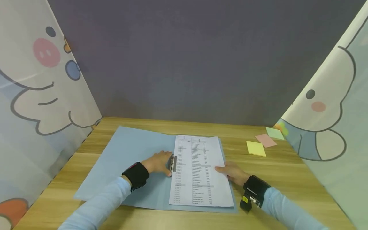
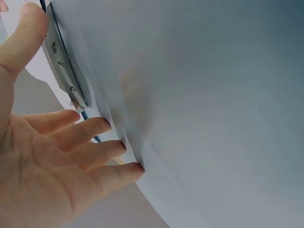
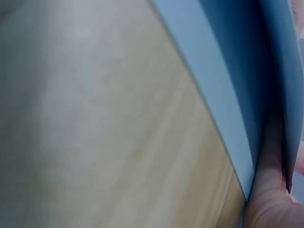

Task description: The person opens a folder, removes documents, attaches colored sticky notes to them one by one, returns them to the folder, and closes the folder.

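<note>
A light blue folder (image 1: 135, 143) lies spread on the table, a stack of printed sheets (image 1: 201, 179) on its right half. A metal clip (image 1: 172, 163) sits at the sheets' left edge, seen closer in the left wrist view as a metal bar (image 2: 61, 71). My left hand (image 1: 158, 162) is at the clip, its fingers extended and resting on the folder. At the sheets' right edge, my right hand (image 1: 234, 174) pinches them, thumb on top. In the right wrist view, a finger of that hand (image 3: 273, 199) reaches under the lifted edge, above the folder.
Yellow (image 1: 256, 148), pink (image 1: 265, 140) and pale green sticky notes (image 1: 274, 133) lie at the back right of the wooden table (image 1: 287, 179). A dark panel (image 1: 184, 64) stands behind, with cartoon-printed sheets at both sides.
</note>
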{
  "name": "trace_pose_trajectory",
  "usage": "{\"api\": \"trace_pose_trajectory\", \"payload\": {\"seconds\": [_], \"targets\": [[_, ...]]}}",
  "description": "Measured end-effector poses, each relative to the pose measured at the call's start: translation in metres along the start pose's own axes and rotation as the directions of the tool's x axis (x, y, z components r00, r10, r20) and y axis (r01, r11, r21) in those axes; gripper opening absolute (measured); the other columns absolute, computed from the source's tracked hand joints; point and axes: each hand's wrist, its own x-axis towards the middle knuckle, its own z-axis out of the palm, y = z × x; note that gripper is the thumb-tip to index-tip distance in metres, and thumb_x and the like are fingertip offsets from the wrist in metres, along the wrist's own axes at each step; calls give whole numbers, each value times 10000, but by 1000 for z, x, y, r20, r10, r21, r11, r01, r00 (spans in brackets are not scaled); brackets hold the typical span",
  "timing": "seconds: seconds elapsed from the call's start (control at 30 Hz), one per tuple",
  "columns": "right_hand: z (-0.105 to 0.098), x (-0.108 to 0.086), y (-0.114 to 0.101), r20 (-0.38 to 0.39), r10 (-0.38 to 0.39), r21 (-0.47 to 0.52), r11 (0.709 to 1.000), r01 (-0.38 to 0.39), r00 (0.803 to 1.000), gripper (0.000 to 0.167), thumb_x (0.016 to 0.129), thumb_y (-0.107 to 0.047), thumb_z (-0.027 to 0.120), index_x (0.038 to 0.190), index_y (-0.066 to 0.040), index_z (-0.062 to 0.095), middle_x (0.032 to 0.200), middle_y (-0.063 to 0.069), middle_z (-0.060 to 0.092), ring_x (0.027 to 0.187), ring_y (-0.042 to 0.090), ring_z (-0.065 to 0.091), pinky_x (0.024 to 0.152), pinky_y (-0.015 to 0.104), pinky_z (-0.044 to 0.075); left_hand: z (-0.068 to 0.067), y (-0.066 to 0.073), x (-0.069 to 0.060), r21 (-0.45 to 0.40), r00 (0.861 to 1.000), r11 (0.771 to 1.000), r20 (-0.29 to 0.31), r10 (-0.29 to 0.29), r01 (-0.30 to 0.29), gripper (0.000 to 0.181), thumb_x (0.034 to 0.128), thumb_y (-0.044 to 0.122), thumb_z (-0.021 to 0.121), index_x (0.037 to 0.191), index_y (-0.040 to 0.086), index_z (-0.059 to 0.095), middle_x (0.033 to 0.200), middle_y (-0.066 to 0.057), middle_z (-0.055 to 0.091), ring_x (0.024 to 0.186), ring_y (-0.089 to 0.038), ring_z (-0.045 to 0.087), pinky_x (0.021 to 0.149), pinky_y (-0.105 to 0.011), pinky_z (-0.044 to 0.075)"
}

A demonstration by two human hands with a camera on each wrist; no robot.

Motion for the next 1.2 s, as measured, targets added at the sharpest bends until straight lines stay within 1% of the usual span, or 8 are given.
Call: {"api": "trace_pose_trajectory", "payload": {"seconds": [0.17,0.3,0.43,0.7,0.83,0.93,1.03,1.2], "targets": [[-1,-1,-1,17,-5,-12,1000,6,1000,451,899,-219,569,1245,56,480,1005,126,678,858,217,668,714,330,535,3,-1,0,2,1000,1000,-16,3,-3,965,657,334,801,1403,-18,300,1434,-233,325,1323,-463,246,1054,-584,223],[0,-3,-1,-10,-3,-21,1000,3,1000,447,904,-218,561,1250,53,479,991,130,682,840,220,672,697,331,539,2,1,0,-15,1000,1000,-11,3,-4,991,671,344,789,1426,-6,251,1450,-226,298,1335,-456,222,1045,-613,203],[1,-3,-1,-23,-4,-12,1000,4,1000,452,900,-222,568,1254,44,480,993,135,680,839,230,673,693,335,539,1,3,-2,-10,1000,1000,-6,-9,9,1001,679,357,779,1441,19,223,1464,-210,278,1347,-442,206,1031,-644,185],[0,-3,-1,4,-13,-14,1000,13,1000,482,902,-242,565,1280,39,462,1008,132,677,851,224,669,697,331,536,1,3,-4,-11,1000,1000,-16,-11,11,968,673,355,784,1429,42,267,1462,-184,297,1340,-448,217,1016,-667,177],[1,-4,-1,7,-14,-16,1000,15,1000,471,904,-237,562,1266,49,466,1002,136,677,848,227,670,697,330,535,4,1,-3,-9,999,1000,-39,-3,3,914,647,345,799,1380,44,343,1434,-154,361,1328,-446,251,1003,-676,192],[1,-5,-1,14,-18,-15,1000,18,1000,474,904,-236,563,1263,55,463,1000,137,676,845,229,670,696,332,536,5,0,-3,-27,999,1000,-48,3,-4,872,636,340,806,1331,39,375,1413,-166,388,1323,-448,259,1004,-669,200],[0,-5,0,27,-18,-14,1000,18,999,477,904,-237,563,1261,60,459,999,135,676,843,229,671,696,331,537,5,-2,-4,-51,999,999,-41,-1,-1,822,642,330,809,1288,40,391,1391,-183,412,1319,-436,277,1026,-634,211],[-2,-4,1,36,-33,-3,999,33,999,472,907,-232,558,1260,64,458,1003,142,675,839,234,672,688,329,537,1,-2,-3,-115,1000,993,-7,-22,21,660,676,278,800,1192,92,433,1331,-191,469,1247,-395,401,999,-551,324]]}}
